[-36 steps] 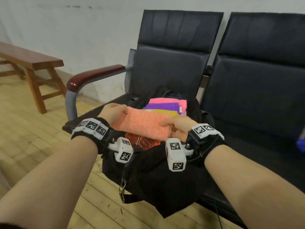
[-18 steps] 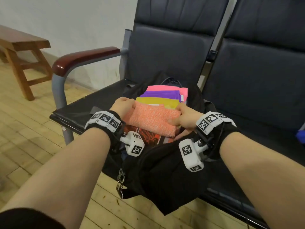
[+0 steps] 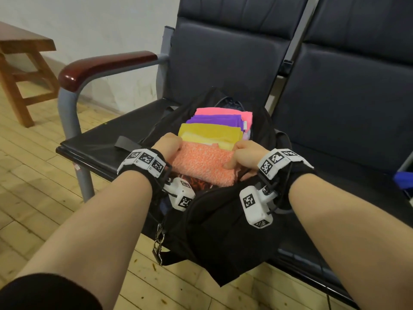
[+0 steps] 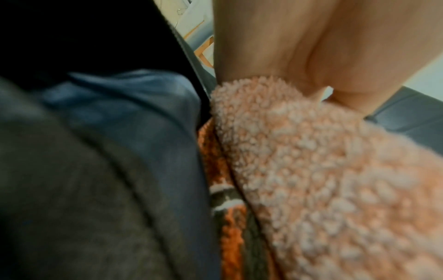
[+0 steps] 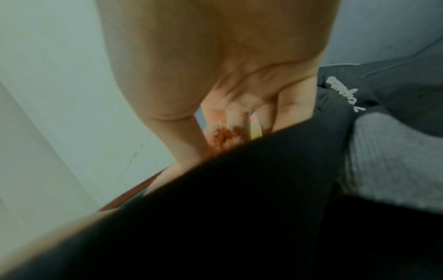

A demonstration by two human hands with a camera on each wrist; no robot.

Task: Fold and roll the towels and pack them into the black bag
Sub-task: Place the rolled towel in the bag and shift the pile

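Observation:
A fuzzy peach-orange towel (image 3: 202,164) (image 4: 323,180), folded, sits in the mouth of the black bag (image 3: 223,231) on the left chair seat. My left hand (image 3: 168,145) grips its left end and my right hand (image 3: 244,154) grips its right end, thumb on top. Behind it stand folded yellow (image 3: 210,133), purple (image 3: 214,119) and pink (image 3: 225,111) towels in a row inside the bag. A darker orange patterned towel (image 3: 196,183) (image 4: 225,199) lies under the peach one. In the right wrist view the bag's black cloth (image 5: 239,208) hides most of my fingers (image 5: 285,113).
The bag rests on a black waiting chair (image 3: 105,144) with a red-brown armrest (image 3: 105,66) at the left. A second black seat (image 3: 348,130) adjoins on the right. A wooden bench (image 3: 24,54) stands far left on the plank floor. A metal clip (image 3: 158,247) hangs from the bag's front.
Both hands have carried the peach towel down and forward into the bag, against the yellow towel. My head has moved closer and tilted down.

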